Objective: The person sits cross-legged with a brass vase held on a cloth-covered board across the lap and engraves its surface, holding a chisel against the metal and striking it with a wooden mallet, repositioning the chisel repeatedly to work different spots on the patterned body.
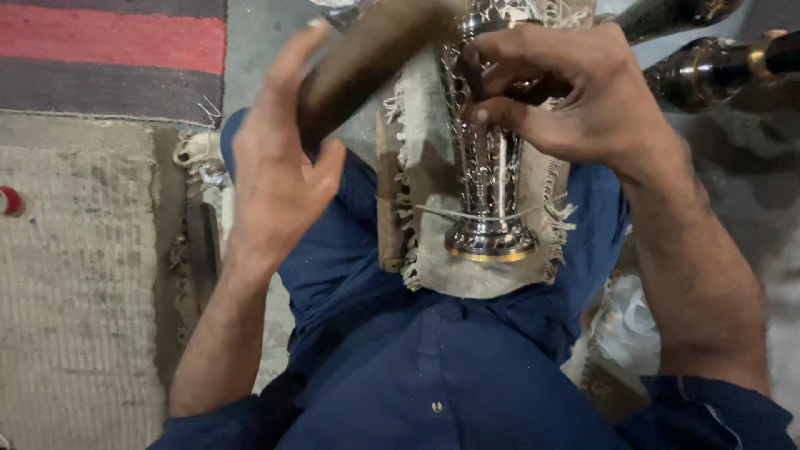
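The left hand [279, 179] wraps loosely around a thick brown wooden handle [367, 54], its fingers [292, 62] stretched long along one side and the thumb pressed against the other, so the grip is closed on the wood but not tight. The handle is smooth, dull and rounded, and slants up toward the top edge, where its end goes out of view. The right hand [575, 100] curls over the upper part of a silver metal vase [490, 175], its fingers bent and pressed together against the patterned wall, with the thumb tucked under; whether they pinch a small tool there I cannot tell. The vase is shiny, engraved with fine lacework, narrow at the waist and flaring to a round foot with a gold-coloured rim, which points toward the person. It lies on a frayed beige cloth [429, 158] spread over the lap, on blue trousers [433, 358]. A thin string crosses the cloth near the foot. Two dark polished metal vessels [708, 71] lie at upper right. A coarse grey mat [75, 275] and a red-striped rug [108, 50] cover the floor at left.
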